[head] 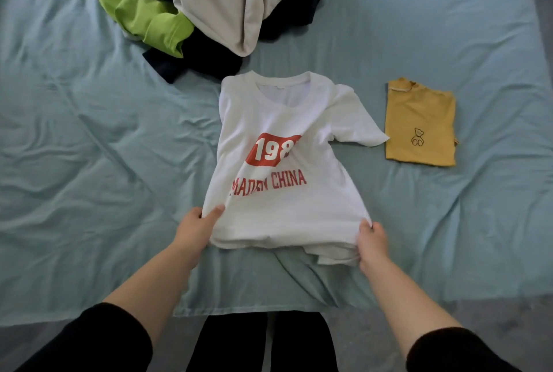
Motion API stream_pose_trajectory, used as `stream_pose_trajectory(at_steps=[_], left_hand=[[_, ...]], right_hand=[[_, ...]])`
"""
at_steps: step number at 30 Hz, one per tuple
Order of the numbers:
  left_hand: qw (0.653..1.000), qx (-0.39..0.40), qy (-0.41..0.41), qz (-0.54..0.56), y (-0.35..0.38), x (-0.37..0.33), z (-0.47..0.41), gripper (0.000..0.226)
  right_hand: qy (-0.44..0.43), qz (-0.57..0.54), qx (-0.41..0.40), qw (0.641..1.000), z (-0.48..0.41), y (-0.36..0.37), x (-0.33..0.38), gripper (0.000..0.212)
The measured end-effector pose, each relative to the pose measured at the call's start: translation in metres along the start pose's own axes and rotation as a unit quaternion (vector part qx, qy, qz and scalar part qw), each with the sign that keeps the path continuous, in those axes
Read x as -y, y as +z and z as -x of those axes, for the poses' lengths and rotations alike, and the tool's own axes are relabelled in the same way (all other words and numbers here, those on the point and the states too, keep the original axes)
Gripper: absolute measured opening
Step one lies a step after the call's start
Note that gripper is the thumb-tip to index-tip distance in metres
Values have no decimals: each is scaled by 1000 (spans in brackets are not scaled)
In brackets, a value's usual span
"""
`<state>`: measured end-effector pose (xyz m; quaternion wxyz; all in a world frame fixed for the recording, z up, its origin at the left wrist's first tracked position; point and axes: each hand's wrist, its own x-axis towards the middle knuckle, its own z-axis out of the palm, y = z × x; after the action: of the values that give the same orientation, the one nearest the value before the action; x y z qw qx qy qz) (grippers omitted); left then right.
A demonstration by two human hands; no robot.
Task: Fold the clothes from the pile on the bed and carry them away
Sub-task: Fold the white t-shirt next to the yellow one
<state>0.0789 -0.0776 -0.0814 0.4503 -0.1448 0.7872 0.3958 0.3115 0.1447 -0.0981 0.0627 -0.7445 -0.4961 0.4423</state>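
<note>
- White tee (284,201) lies print-up on the bed (89,132).
- Left hand (196,229) pinches its hem at 7 o'clock.
- Right hand (372,244) grips the hem at 5 o'clock.
- Folded yellow tee (420,123) lies at 3 o'clock, apart.
- Pile (215,3) of green, dark and cream clothes at 11 o'clock.

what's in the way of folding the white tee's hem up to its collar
Nothing visible. The left hand and right hand grip the hem of the white tee; its front is bare to the collar. The pile lies beyond it, the yellow shirt off to the side.
</note>
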Motion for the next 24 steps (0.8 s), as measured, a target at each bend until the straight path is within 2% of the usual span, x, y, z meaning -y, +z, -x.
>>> stream_pose_trajectory(at_steps=[3,6,8,11,14,16,18,22,24], left_hand=[[997,-16,34,-62,-1,7,-1,33],[997,54,3,-56,0,15,6,33],[991,111,-11,-69,1,23,16,32],[979,163,4,-122,6,41,27,41],[962,154,72,-212,14,46,34,35],[956,142,103,-234,19,40,42,24],[964,122,118,-204,19,36,51,22],[993,109,46,-11,13,33,71,25],[990,131,27,-52,5,38,76,32]], right_hand=[[9,79,-8,997,-27,-49,-23,23],[73,55,84,992,-28,-67,-44,27],[107,77,149,980,-17,-73,-59,28],[125,89,176,972,-2,-74,-79,20],[135,-19,161,977,8,-68,-88,3],[169,-141,162,962,12,-67,-88,9],[199,-199,171,944,16,-71,-86,13],[185,-145,160,959,20,-90,-77,19],[161,-158,137,965,15,-100,-75,20]])
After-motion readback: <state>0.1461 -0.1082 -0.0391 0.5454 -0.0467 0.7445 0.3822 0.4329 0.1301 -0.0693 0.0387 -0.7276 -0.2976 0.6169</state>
